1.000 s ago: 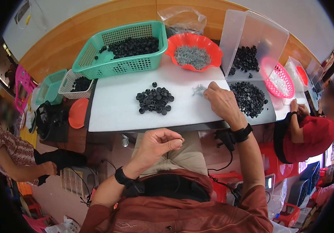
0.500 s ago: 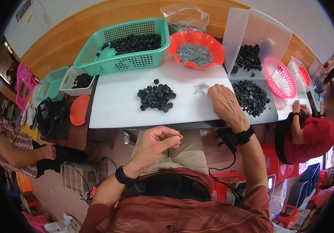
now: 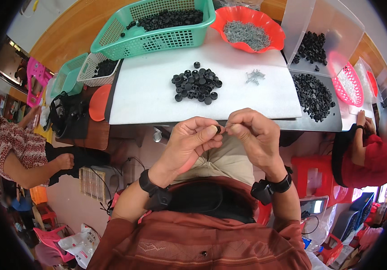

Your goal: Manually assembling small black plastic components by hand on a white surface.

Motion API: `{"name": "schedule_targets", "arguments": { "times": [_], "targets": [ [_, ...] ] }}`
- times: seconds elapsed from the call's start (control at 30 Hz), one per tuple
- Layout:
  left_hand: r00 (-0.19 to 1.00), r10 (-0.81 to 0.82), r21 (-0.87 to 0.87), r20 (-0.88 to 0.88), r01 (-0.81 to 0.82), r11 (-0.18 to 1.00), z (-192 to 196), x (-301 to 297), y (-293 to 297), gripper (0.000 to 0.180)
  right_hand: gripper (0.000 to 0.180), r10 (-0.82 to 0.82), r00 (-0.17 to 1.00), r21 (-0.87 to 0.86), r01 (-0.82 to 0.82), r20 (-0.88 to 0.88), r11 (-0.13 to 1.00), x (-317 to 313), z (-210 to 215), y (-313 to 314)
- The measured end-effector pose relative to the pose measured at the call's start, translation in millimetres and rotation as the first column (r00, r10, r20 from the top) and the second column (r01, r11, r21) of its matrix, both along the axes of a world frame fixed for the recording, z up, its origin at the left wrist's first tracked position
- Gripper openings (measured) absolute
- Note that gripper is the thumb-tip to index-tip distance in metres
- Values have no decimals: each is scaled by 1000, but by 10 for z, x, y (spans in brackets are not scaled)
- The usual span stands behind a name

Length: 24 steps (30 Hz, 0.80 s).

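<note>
Your left hand (image 3: 192, 139) fingers pinching a small black cap (image 3: 218, 129) above your lap, your right hand (image 3: 255, 133) fingers pinching a thin metal pin (image 3: 230, 125), mostly hidden, cap pile (image 3: 196, 85) on white tabletop (image 3: 148, 99)

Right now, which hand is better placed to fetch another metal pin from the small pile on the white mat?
Probably the right hand: the pin pile lies straight ahead of it, while the left hand pinches a small black cap.
</note>
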<state>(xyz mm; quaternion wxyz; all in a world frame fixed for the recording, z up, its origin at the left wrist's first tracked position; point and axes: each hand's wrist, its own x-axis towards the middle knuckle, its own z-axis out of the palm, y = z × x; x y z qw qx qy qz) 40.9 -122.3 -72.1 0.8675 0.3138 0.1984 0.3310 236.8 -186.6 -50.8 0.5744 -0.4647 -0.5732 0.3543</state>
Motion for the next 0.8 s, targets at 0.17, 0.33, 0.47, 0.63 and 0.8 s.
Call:
{"name": "schedule_targets", "arguments": {
  "times": [0.17,0.33,0.47,0.63,0.8],
  "targets": [
    [998,-17,-37,53,19,999,-13,-39,-6,17,11,45,998,80,-42,-41,996,-112,-59,-6],
    [998,-17,-40,53,19,999,-18,-50,-22,17,13,-12,997,110,4,75,994,-89,-82,-19],
    [999,-20,-27,44,21,999,-33,-51,-14,17,13,-14,1000,63,14,-7,998,-119,-139,-39],
    [1000,-16,-18,7,16,1000,-77,-58,-26,17,12,-27,1000,28,27,4,999,-133,-155,-44],
    [1000,-5,-21,-26,5,1000,-72,-45,-50,16,12,-47,999,13,47,12,999,-123,-164,-80]
  ]
}}
